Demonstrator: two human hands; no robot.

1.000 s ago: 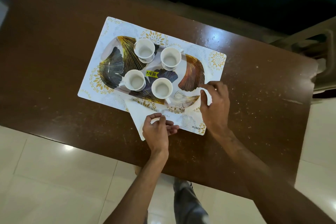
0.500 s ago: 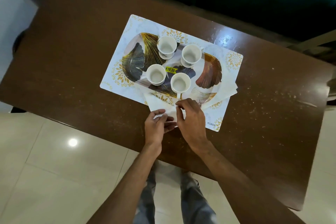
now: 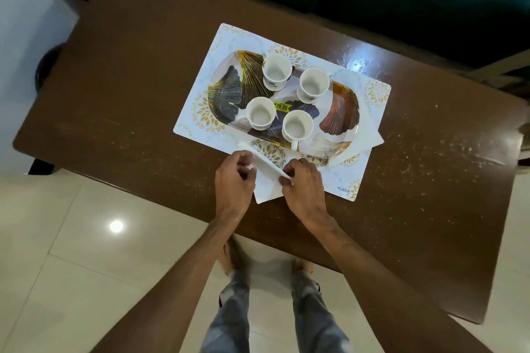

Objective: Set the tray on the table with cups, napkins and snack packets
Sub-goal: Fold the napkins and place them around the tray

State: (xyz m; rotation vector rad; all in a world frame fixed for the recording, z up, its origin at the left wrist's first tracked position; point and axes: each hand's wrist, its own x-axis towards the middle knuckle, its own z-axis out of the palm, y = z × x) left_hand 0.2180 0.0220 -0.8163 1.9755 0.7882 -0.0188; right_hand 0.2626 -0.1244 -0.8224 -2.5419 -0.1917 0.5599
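A: Napkin [image 3: 268, 162] at the tray's [image 3: 342, 149] near edge, on the worktop [image 3: 129, 89]: thin, limp, probably tears easily.
B: Left hand [image 3: 233, 180] and right hand [image 3: 301, 186] both pinch its fold; I'd grip edges, lightly.

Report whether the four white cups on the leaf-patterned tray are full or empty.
Empty: all four white cups stand upright on the leaf-patterned tray, pale insides showing.

Brown wooden table [image 3: 120, 89], scratched and speckled, standing on pale floor tiles [image 3: 57, 281]. Directly on top, a white placemat [image 3: 200, 86] with gold leaf print, set at a slant. At the near edge, a white napkin [image 3: 268, 190] lying partly on the wood.
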